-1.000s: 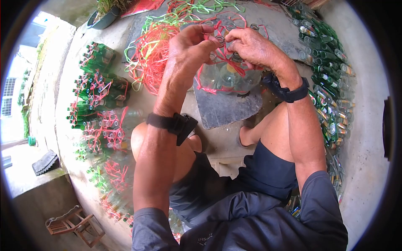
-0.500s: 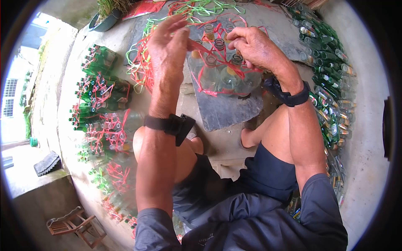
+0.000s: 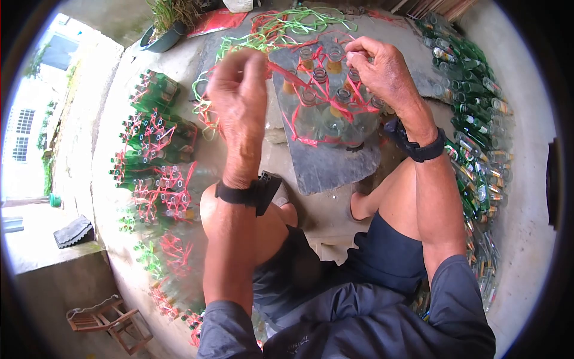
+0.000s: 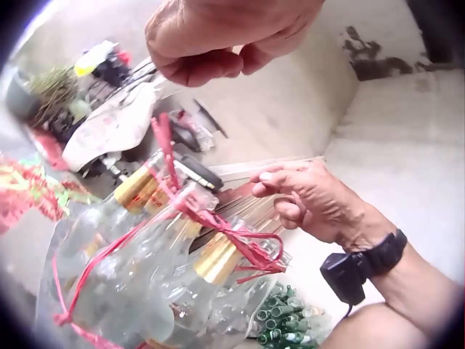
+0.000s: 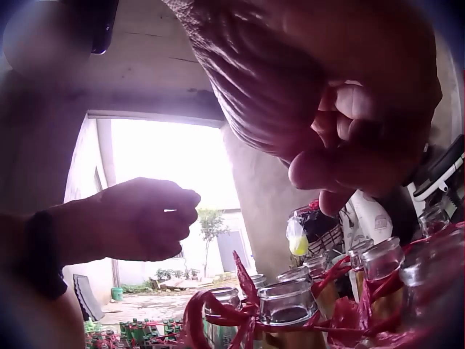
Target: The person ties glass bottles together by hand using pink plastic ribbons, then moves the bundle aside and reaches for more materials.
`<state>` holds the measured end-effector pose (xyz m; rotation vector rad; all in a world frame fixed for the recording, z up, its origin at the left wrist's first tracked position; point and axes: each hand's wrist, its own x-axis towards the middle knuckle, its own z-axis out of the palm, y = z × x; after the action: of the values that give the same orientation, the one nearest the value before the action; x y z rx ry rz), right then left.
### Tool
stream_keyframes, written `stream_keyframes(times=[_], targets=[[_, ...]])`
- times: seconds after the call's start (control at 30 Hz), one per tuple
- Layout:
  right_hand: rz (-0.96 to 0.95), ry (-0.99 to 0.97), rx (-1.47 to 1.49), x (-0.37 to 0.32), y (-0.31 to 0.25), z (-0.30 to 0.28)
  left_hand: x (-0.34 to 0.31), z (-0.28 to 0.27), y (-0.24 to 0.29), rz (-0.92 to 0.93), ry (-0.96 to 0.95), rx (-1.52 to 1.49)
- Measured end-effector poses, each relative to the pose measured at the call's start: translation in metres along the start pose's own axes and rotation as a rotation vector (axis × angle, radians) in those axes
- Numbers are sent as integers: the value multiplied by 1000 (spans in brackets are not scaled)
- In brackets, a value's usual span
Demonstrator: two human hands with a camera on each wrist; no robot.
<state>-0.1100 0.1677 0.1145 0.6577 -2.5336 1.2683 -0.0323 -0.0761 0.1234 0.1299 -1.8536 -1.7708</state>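
String [image 3: 287,70] of red plastic ran tight from the bundle of clear glass bottles [image 3: 326,113], which stood on a slate slab [image 3: 326,164], up to the raised left hand [image 3: 239,90], which pinched it. The right hand [image 3: 382,69] was curled over the far bottle necks; whether it gripped any string, I could not tell.

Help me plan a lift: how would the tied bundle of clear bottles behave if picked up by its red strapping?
Probably heavy for its size: the bundle is many glass bottles packed together. Likely fairly stiff, since red strapping laces the necks and girds the sides. Fragile, I'd guess: glass standing on a hard slate slab.
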Motion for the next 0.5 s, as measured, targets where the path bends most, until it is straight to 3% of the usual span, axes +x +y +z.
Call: stream_keyframes(times=[0.07, 0.1, 0.17, 0.2, 0.23, 0.3, 0.33, 0.4, 0.47, 0.5], targets=[[-55, 46, 7, 4, 10, -4, -21, 11, 20, 47, -183, -40], [-103, 86, 14, 5, 15, -7, -31, 22, 32, 158, -276, -83], [-100, 147, 58, 5, 7, -20, -62, 36, 87, 169, -457, 29], [-87, 211, 96, 6, 3, -28, -76, 43, 106, 296, -543, 141], [-62, 204, 157, 7, 5, -37, -92, 59, 106, 546, -527, -45], [-53, 203, 137, 6, -11, -58, -132, 70, 149, 652, -534, -203], [3, 189, 157, 1, -22, -69, -144, 64, 180, 658, -649, -18], [-21, 155, 161, -5, -41, -86, -177, 71, 207, 636, -633, -22], [12, 137, 30, -16, -60, -98, -190, 74, 227, 501, -486, -382], [-52, 151, -51, -25, -64, -102, -196, 72, 230, 502, -486, -388]])
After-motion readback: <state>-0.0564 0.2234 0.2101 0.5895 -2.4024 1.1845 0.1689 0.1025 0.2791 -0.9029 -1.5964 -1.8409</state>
